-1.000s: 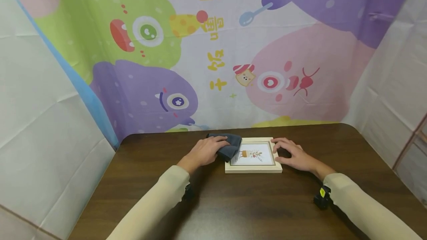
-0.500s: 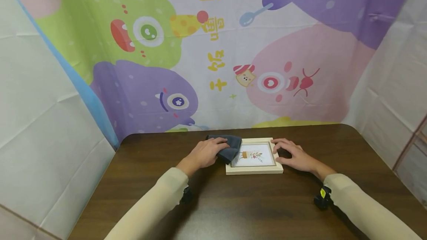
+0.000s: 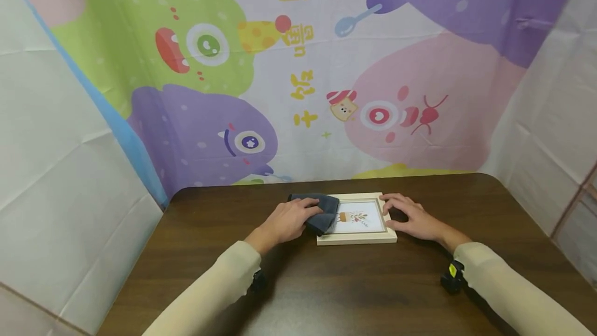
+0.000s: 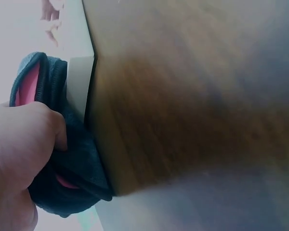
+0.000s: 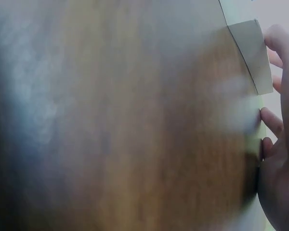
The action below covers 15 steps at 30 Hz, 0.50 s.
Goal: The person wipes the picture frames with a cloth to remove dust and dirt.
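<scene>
A cream picture frame (image 3: 359,240) lies flat near the table's far edge, its print of a potted plant turned sideways. Over its left side sits a folded dark blue-grey cloth (image 3: 328,210), gripped by my left hand (image 3: 286,223). In the left wrist view, the thumb presses into the folds of the cloth (image 4: 79,139), where pink lining shows, beside the frame's corner (image 4: 79,82). At the opposite side, my right hand (image 3: 412,218) holds the frame's right edge with bent fingers and thumb. The right wrist view shows the thumb against the frame's corner (image 5: 255,60).
The dark wood-grain table (image 3: 326,294) has rounded far corners. Behind it hangs a curtain (image 3: 308,159) printed with cartoon monsters, and pale panels (image 3: 70,185) flank both sides. Black wrist cameras (image 3: 452,276) sit below the sleeves.
My left hand has slid the cloth slightly toward the near side of the frame, covering more of its lower left part. The frame has shifted a touch to the right; my right hand stays nearly still.
</scene>
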Each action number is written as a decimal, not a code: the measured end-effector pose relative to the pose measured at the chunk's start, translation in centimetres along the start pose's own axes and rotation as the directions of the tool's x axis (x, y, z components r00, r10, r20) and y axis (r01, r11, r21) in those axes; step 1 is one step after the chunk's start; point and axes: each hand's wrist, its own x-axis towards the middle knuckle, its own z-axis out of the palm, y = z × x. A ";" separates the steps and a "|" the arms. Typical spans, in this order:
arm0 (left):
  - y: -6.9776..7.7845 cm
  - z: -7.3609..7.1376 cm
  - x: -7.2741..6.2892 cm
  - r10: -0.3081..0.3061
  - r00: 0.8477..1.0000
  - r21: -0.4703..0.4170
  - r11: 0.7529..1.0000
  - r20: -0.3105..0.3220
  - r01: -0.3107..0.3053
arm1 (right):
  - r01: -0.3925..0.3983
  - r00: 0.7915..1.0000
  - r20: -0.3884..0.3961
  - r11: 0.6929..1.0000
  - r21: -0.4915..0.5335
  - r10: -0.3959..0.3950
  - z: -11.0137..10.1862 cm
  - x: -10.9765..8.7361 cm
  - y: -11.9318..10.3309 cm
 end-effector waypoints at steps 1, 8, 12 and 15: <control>0.2 0.0 -0.2 0.007 1.000 0.002 1.000 -0.001 -0.007 | 0.001 1.000 0.000 1.000 -0.002 -0.001 0.0 0.0 0.0; 1.0 0.0 -1.5 0.031 1.000 0.013 0.999 0.004 -0.031 | 0.004 1.000 0.022 1.000 -0.002 -0.003 -0.3 0.0 -0.1; 1.4 0.0 -2.0 0.052 0.999 0.023 0.998 -0.015 -0.051 | 0.005 0.999 0.035 1.000 -0.007 -0.005 -0.4 -0.1 -0.1; 1.7 0.0 -2.4 0.060 0.998 0.034 0.998 -0.031 -0.059 | 0.009 0.999 0.041 1.000 -0.008 -0.009 -0.6 -0.2 -0.1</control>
